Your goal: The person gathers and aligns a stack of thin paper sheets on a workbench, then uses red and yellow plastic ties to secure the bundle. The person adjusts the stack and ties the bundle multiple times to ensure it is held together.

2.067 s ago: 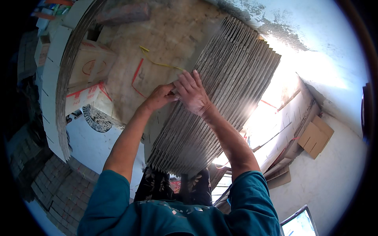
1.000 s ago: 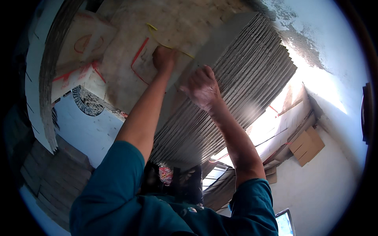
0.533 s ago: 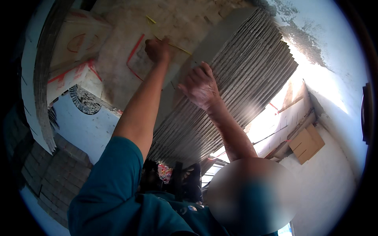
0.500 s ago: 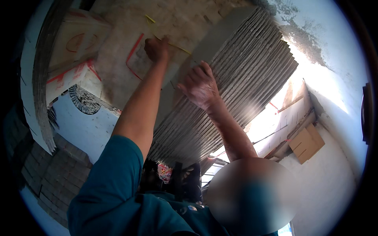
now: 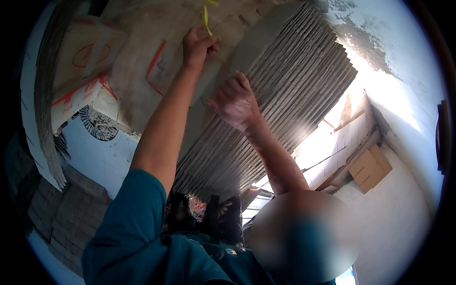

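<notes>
My left hand (image 5: 197, 49) is closed at the far end of a stack of grey sheets, its fingers curled at the lower end of a yellow strap (image 5: 206, 21). The strap rises from the fingers toward the top edge of view. Closer to me, my right hand (image 5: 236, 102) is curled into a loose fist over the top face of the stack (image 5: 285, 76). Whatever it may hold is hidden by its fingers. The sheets' layered edges face right and toward me. On the brown surface left of the stack lies a red strap (image 5: 153, 69).
Cardboard boxes (image 5: 88, 52) stand at the left beside a curved upright stack of sheets (image 5: 40, 95). Grey blocks (image 5: 61, 209) are piled at lower left. A round fan-like grille (image 5: 98, 124) shows below the boxes. A wall (image 5: 370, 33) and brown cardboard (image 5: 369, 169) are at right.
My left hand has moved up and slightly right. The yellow strap, which ran slanting past it toward the stack, now stands above its fingers. My right hand has barely moved.
</notes>
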Action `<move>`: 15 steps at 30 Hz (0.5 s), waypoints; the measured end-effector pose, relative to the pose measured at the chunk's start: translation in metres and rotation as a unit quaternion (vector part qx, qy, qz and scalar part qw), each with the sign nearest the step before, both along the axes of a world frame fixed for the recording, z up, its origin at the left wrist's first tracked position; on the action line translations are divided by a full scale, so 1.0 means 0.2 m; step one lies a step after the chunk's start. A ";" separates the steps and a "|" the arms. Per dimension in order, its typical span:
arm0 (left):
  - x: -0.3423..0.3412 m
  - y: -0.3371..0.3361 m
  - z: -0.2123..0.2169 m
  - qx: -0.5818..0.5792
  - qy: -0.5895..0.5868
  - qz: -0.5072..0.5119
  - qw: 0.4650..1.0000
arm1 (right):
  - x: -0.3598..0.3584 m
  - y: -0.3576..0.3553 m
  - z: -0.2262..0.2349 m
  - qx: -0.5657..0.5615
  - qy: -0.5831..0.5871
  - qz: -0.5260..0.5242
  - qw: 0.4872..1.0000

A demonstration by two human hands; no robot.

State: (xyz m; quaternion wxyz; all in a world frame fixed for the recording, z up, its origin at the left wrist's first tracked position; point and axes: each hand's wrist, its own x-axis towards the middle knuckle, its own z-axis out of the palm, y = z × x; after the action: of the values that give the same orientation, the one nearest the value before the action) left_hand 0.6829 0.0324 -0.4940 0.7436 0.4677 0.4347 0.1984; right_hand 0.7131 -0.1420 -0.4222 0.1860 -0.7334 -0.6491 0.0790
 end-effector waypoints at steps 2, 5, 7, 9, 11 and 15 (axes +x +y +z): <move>0.00 0.00 0.14 0.006 -0.049 -0.075 0.996 | 0.00 0.01 0.01 -0.001 0.004 0.004 1.000; 0.00 -0.04 0.36 0.047 -0.029 -0.190 0.980 | 0.00 0.01 0.00 0.012 0.015 -0.007 1.000; -0.01 -0.08 0.45 0.061 -0.035 -0.222 0.972 | 0.01 0.00 0.00 -0.017 0.016 0.002 1.000; -0.01 -0.10 0.51 0.091 -0.040 -0.233 0.967 | 0.00 0.01 0.01 -0.040 0.015 0.008 0.999; 0.00 -0.15 0.59 0.108 -0.052 -0.235 0.965 | 0.00 0.00 0.00 -0.062 0.011 0.010 0.998; -0.04 -0.33 0.76 0.155 -0.092 -0.280 0.943 | 0.00 -0.03 -0.03 -0.018 0.162 -0.019 0.986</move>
State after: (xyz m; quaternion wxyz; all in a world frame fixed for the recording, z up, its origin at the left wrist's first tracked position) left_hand 0.6758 -0.0340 -0.3418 0.7240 0.6600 0.1798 0.0889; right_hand 0.7129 -0.1470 -0.4289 0.2775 -0.7263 -0.5946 0.2049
